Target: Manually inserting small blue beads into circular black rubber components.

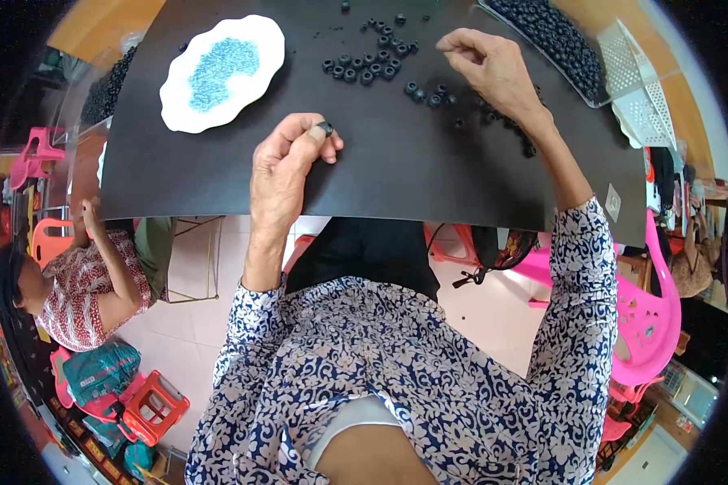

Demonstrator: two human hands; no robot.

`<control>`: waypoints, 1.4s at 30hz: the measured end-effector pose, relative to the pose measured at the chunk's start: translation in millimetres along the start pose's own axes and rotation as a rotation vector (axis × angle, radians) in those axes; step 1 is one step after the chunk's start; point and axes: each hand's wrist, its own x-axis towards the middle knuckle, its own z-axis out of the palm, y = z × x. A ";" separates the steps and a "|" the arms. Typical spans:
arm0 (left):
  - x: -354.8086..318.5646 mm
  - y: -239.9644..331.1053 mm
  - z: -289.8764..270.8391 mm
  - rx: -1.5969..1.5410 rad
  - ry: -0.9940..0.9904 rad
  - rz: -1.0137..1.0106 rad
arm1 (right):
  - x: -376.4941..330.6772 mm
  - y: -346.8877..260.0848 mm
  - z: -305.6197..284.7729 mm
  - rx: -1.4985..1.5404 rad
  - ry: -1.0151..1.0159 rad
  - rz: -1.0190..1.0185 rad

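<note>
Bead (325,128), dark, rounded and faintly shiny, pinched in left grip (283,162).

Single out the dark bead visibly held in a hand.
The bead pinched in the left hand; the clustered beads lie loose on the table.

Legible text: none. Dark table (380,174) as landmark. Teal bag (109,364), off table's near left corner: small pale marking (88,379), too small to read. Pale diamond-shaped sticker (613,202), table's right end near front edge: any print indistinct.
</note>
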 end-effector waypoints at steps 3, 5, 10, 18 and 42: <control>-0.8 1.5 2.1 0.000 -0.006 0.029 | 14.3 -7.4 10.7 0.044 0.012 -0.094; -0.3 3.0 2.2 0.048 -0.008 0.004 | 17.3 1.2 14.1 0.020 0.008 -0.102; -3.2 5.0 0.4 0.049 -0.004 0.014 | 27.8 20.5 8.2 -0.111 -0.017 0.013; -6.6 8.2 3.8 0.071 -0.027 0.022 | 39.3 21.1 28.3 -0.029 -0.006 -0.237; -15.2 20.5 11.4 0.068 -0.032 -0.003 | 70.6 0.3 32.9 -0.140 -0.088 -0.102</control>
